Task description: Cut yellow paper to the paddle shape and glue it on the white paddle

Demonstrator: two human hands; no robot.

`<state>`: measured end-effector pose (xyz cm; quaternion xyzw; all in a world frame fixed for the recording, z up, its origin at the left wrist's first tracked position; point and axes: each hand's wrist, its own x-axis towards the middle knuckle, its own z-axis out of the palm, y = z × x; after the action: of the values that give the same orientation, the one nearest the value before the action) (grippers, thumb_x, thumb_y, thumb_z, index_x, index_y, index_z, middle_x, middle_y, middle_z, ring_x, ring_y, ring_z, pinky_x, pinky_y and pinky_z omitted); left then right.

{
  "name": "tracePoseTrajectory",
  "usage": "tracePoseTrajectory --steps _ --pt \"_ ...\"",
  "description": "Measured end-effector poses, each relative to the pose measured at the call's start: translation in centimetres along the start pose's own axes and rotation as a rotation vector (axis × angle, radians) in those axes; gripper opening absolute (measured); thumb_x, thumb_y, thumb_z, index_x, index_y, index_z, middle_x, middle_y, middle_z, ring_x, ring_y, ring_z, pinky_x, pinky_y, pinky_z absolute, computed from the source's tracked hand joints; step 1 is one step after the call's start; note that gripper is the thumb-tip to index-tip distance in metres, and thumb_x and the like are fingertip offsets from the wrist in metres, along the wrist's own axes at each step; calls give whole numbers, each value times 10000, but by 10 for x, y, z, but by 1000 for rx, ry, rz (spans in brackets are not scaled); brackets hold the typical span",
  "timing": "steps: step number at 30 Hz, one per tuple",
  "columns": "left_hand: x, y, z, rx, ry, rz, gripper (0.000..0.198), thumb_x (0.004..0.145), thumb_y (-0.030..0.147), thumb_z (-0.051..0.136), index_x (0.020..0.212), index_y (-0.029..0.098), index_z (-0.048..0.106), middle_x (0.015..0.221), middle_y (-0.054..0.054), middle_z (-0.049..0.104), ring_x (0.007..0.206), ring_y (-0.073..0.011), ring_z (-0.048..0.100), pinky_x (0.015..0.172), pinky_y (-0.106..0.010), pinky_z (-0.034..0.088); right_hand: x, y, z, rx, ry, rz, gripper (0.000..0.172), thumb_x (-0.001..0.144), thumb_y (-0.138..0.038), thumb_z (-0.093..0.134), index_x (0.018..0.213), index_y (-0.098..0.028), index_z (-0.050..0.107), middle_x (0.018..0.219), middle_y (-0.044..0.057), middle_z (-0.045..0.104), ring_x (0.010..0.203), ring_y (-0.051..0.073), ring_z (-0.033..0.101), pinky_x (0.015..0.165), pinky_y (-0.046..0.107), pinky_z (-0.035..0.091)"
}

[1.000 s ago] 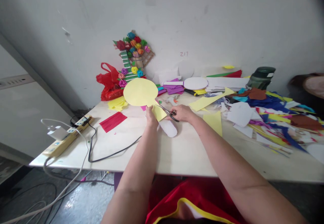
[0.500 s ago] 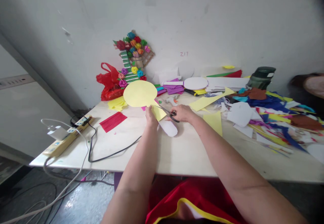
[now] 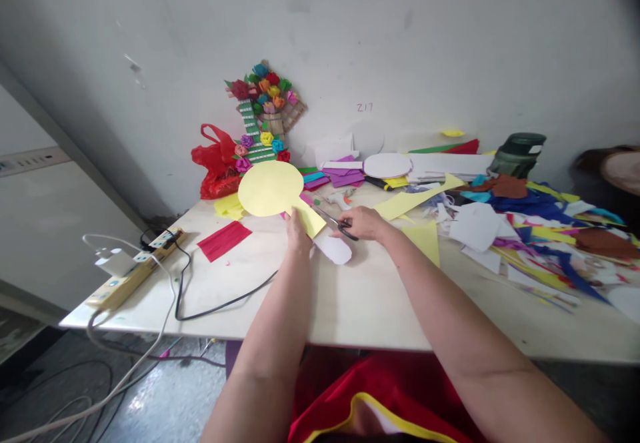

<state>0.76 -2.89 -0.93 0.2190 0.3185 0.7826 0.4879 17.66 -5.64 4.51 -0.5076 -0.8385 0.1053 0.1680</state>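
My left hand (image 3: 299, 233) pinches a pale yellow paper cutout (image 3: 271, 188), a round head with a straight handle, held above the table. In my right hand (image 3: 364, 223) is a pair of dark-handled scissors (image 3: 345, 228), its blades pointing left at the edge of the yellow handle. Whether the blades touch the paper is hard to tell. Beneath the handle's end lies a white paper piece with a rounded tip (image 3: 336, 250). A glue gun (image 3: 341, 197) rests just behind the scissors.
Colourful paper scraps (image 3: 540, 229) heap on the right near a dark green bottle (image 3: 517, 156). A power strip (image 3: 135, 273) with cables lies at the left edge. Red crepe paper (image 3: 224, 241), a red plastic bag (image 3: 216, 163) and a paper-flower decoration (image 3: 260, 119) are on the left.
The yellow cutout has shifted slightly left and down in my left hand. The scissors have moved a little to the right, away from the handle's middle.
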Motion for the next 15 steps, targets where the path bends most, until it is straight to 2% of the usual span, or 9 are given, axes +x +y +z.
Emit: tracePoseTrajectory --steps 4,7,15 --pt "0 5 -2 -8 -11 -8 361 853 370 421 1196 272 364 828 -35 604 595 -149 584 630 -339 503 -1 8 -3 346 -181 27 425 608 -590 615 739 -186 631 561 -17 571 477 104 520 484 229 415" --pt "2 8 -3 -32 10 -18 389 852 401 422 1217 283 356 864 -47 615 619 -159 596 639 -347 507 -3 11 -8 562 -281 37 439 589 -565 650 701 -145 594 481 -25 513 405 89 470 401 219 407" --pt "7 8 -7 -68 28 -17 378 866 414 399 1209 254 396 877 -53 619 640 -152 607 658 -327 507 -6 22 -16 653 -431 -9 432 630 -555 637 641 -135 539 485 -7 544 377 93 500 354 202 384"
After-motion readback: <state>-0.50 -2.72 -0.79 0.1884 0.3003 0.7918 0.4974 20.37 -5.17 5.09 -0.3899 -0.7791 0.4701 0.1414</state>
